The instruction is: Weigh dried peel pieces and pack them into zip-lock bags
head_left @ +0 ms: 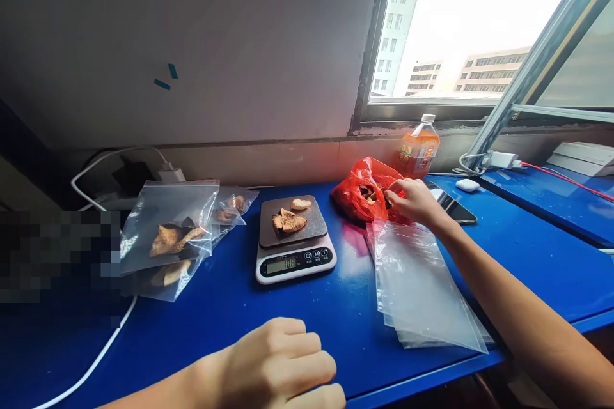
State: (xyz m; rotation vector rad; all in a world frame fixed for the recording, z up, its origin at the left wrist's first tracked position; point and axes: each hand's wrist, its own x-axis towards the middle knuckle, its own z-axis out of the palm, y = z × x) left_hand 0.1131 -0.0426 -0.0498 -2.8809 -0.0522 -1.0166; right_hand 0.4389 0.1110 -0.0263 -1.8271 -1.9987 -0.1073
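Note:
My right hand [412, 199] is at the mouth of a red plastic bag [352, 188], its fingers pinched together among brown dried pieces; what they grip is hidden. My left hand [283, 364] rests curled into a fist near the table's front edge, with nothing showing in it. Between them stands a kitchen scale [295, 262] whose display looks like 108. Several tan dried slices [289, 222] with dark edges lie on its plate. Below the red bag, flat clear zip bags [422, 294] are stacked on the blue table [230, 297].
Filled zip bags [167, 223] of dried slices lie at the left, beside a white cable [103, 351]. Behind the red bag stands an orange drink bottle [419, 147]. A phone [458, 209] and a white earbud case [467, 185] lie at right, near a charger [503, 160].

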